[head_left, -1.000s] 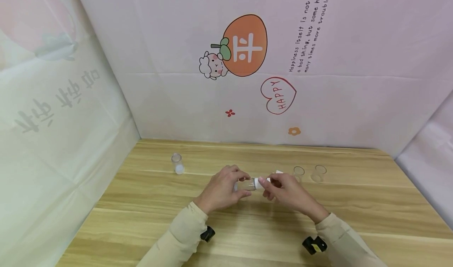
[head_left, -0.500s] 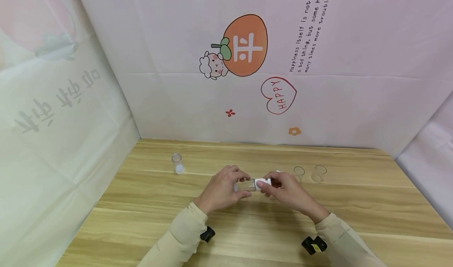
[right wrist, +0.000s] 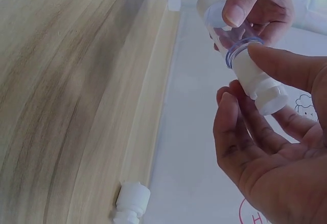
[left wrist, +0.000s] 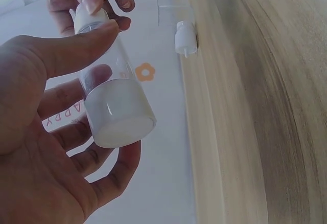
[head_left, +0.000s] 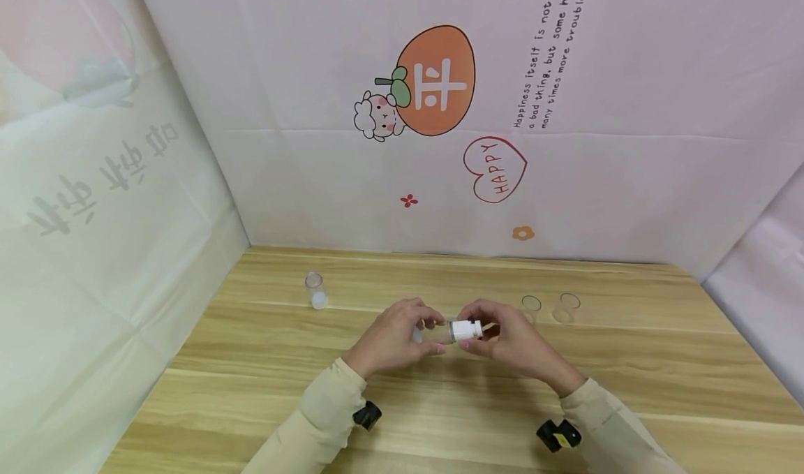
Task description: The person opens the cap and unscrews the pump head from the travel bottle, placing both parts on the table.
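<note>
In the head view my left hand (head_left: 397, 336) grips a small clear spray bottle (head_left: 435, 334), tilted nearly level above the table. Its white lower end (left wrist: 120, 114) shows in the left wrist view, between the thumb and curled fingers. A white pump top (head_left: 465, 330) sits on the bottle's neck, pointing right. My right hand (head_left: 510, 336) holds this top between thumb and fingers. The right wrist view shows the thumb on the white collar (right wrist: 249, 75), with the fingers curved beneath it. How far the top is seated cannot be told.
Another clear bottle with white inside (head_left: 316, 291) stands at the table's back left. Two clear cylindrical covers, a nearer one (head_left: 530, 304) and a farther one (head_left: 568, 308), stand right of my hands. A loose white pump top (left wrist: 185, 39) rests on the wooden table (head_left: 628, 362).
My right thumb has slid from the front of the pump top to its lower side, the fingers now above, leaving more of the top visible. My left hand has barely moved.
</note>
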Available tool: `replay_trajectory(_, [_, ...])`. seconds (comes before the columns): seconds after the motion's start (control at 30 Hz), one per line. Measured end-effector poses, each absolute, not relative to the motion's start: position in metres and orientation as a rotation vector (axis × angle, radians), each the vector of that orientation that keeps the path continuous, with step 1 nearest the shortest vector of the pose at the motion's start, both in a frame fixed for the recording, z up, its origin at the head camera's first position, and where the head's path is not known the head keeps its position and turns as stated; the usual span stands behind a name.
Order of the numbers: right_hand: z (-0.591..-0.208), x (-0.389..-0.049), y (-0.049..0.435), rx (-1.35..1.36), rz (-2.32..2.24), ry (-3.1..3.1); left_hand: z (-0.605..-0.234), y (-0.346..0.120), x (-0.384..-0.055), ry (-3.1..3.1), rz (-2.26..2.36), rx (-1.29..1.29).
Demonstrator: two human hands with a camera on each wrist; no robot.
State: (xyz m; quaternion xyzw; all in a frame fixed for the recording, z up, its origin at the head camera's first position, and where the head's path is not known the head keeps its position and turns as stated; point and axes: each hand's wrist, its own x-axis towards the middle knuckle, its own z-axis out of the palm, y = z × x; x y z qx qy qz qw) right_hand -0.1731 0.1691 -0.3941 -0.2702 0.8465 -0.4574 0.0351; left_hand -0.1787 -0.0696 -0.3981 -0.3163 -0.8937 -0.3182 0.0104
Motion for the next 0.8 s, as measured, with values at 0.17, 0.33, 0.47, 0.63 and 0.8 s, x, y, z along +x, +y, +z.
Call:
replay_trajectory(0.17, [-0.394,-0.1718,0.1696,-0.894,-1.413,2.62,-0.3997,-0.0701,-0.1802,-2.806,-1.048,-0.986])
replay_trajectory(0.33, [-0.3916,-0.1707,0.1693,-0.88,-1.411,2.624,-0.3989,-0.0706,-0.1795,-2.82,-1.08,-0.97])
replay_trajectory(0.47, [-0.3908,-0.1716,0.1704,-0.811,-1.409,2.623,-0.3987,-0.0706,-0.1793,-2.817,-1.049,-0.964])
replay_trajectory(0.63, [-0.3904,-0.1723,0.1718,-0.683,-1.358,2.643,-0.3991,-0.0701,-0.179,-2.778,-0.984,-0.975])
replay_trajectory(0.8, [-0.3906,-0.1728,0.1713,-0.614,-1.303,2.664,-0.3987,-0.0684,-0.1779,-2.728,-0.9,-0.989])
